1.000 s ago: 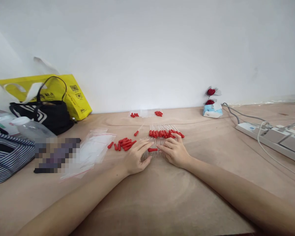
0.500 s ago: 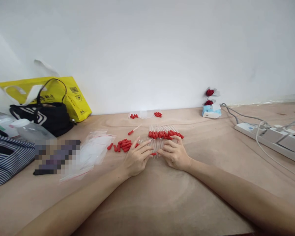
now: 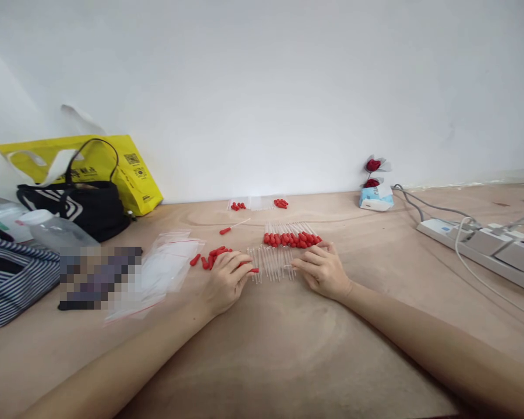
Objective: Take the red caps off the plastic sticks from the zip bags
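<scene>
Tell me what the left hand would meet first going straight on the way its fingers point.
The left hand, holding a red bulb, would likely meet the row of clear tubes, or pass just above them; height is unclear.

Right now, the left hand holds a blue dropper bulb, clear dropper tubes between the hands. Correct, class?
Not blue: in the head view, the left hand holds a red dropper bulb. Clear dropper tubes lie between it and the right hand.

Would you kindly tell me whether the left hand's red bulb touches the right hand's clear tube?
Apart: the head view shows a sideways gap between the red bulb and the clear tube.
</scene>
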Action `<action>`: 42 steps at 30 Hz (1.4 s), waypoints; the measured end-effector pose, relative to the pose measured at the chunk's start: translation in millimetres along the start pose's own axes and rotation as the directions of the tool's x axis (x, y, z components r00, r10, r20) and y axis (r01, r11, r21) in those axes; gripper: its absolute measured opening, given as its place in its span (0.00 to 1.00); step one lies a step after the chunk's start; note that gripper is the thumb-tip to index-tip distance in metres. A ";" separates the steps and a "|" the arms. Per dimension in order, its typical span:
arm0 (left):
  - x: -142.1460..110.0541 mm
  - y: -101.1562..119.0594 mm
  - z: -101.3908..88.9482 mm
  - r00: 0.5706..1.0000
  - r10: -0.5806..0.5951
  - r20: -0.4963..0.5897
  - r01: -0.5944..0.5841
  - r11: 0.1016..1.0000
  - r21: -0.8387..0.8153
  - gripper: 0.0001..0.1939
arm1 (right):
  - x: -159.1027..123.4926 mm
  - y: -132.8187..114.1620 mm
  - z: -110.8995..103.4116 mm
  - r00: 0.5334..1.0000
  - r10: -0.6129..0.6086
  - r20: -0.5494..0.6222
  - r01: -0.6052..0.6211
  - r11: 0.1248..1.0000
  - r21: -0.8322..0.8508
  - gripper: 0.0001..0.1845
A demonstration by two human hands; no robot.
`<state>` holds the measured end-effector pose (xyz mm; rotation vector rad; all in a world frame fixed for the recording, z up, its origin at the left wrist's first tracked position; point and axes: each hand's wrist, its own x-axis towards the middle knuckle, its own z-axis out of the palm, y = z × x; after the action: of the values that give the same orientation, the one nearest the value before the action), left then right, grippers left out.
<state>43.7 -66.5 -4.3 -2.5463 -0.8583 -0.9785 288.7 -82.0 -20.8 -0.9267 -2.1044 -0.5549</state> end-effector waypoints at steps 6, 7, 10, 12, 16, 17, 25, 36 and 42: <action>8.6 -28.6 -26.2 0.907 -0.409 -0.105 0.413 0.911 0.018 0.11 | -3.5 3.1 6.1 0.974 0.200 0.102 -0.199 0.980 -0.020 0.12; 8.1 -38.6 -31.5 0.856 -0.510 -0.080 0.514 0.857 0.044 0.12 | -4.2 4.1 6.3 0.960 0.252 0.119 -0.250 0.968 -0.034 0.13; 0.1 -68.1 -43.0 0.656 -0.754 -0.003 0.745 0.647 0.163 0.14 | -5.9 6.3 5.0 0.920 0.351 0.172 -0.341 0.936 -0.088 0.16; -7.3 -81.6 -45.5 0.565 -0.815 0.124 0.788 0.579 0.212 0.13 | -6.4 6.2 3.9 0.901 0.387 0.194 -0.369 0.921 -0.125 0.16; -7.9 -95.8 -40.7 0.551 -0.804 0.222 0.765 0.593 0.250 0.16 | -6.1 4.0 4.7 0.871 0.451 0.195 -0.425 0.891 -0.160 0.13; -3.6 -99.5 -37.6 0.572 -0.794 0.205 0.746 0.608 0.272 0.17 | -5.9 3.7 5.6 0.863 0.467 0.192 -0.441 0.883 -0.164 0.11; 46.9 -151.2 12.5 0.617 -0.714 0.332 0.590 0.698 0.404 0.19 | -3.9 3.4 10.5 0.843 0.498 0.203 -0.465 0.864 -0.192 0.07; 56.4 -159.4 31.7 0.672 -0.688 0.274 0.503 0.696 0.513 0.10 | -2.5 -7.2 12.3 0.874 0.414 0.255 -0.405 0.910 -0.088 0.12; 62.3 -133.0 17.6 0.728 -0.667 0.160 0.524 0.692 0.497 0.14 | 1.2 -12.2 5.4 0.884 0.375 0.281 -0.368 0.927 -0.080 0.11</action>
<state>7.4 72.3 31.4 -2.0802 -1.8762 -0.4079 276.4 -85.9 -24.3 -1.4614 -2.0957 -0.2541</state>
